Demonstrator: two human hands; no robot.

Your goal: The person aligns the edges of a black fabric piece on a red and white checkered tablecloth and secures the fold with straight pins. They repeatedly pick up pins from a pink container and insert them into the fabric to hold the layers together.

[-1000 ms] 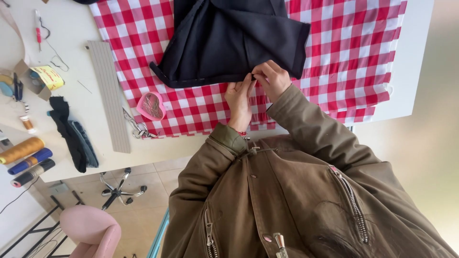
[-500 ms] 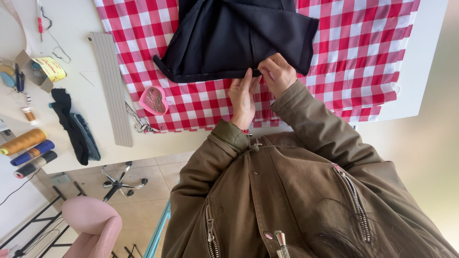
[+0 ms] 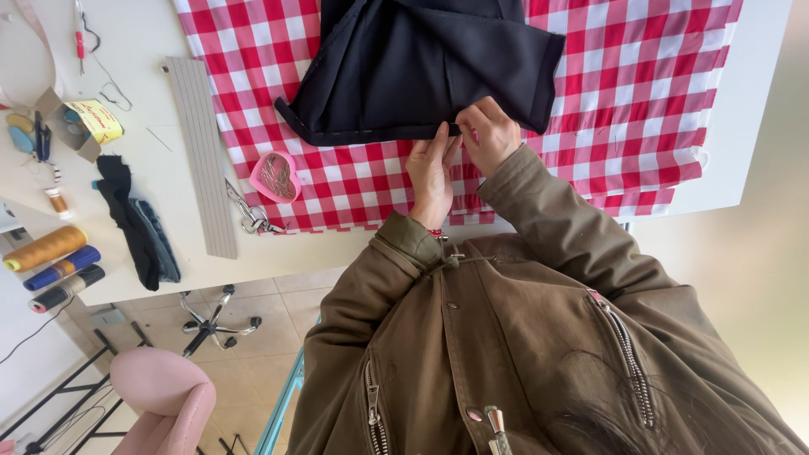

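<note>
Seen from the head camera, looking down past a brown jacket [image 3: 522, 354], a person works at a white table [image 3: 746, 126] spread with a red-and-white checked cloth [image 3: 640, 101].

A black garment [image 3: 421, 67] lies folded on the cloth at the far side, its hem running left to right along its near edge. Both hands meet at that hem, toward its right end. The left hand [image 3: 430, 173] has its fingers drawn close together, the tips pinching the hem edge. The right hand [image 3: 490, 135], touching the left, is curled narrow with its fingertips also closed on the hem. Whether either holds a needle or pin is too small to tell.

Small pale specks dot the hem from its left corner up to the hands; pins or stitches, I cannot tell which. Right of the hands, the short stretch to the garment's right corner shows no specks. Judging by this, most of the hem looks worked and only that last stretch is left.

Left of the garment, on the cloth's edge, sits a pink heart-shaped dish [image 3: 275, 177] of pins, with scissors [image 3: 250, 216] just near of it. A long grey ruler [image 3: 202, 152] lies beside them on bare table. Further left are a dark fabric scrap [image 3: 135, 223] and three thread spools [image 3: 50, 265]. A pink chair [image 3: 160, 396] stands on the floor below.
</note>
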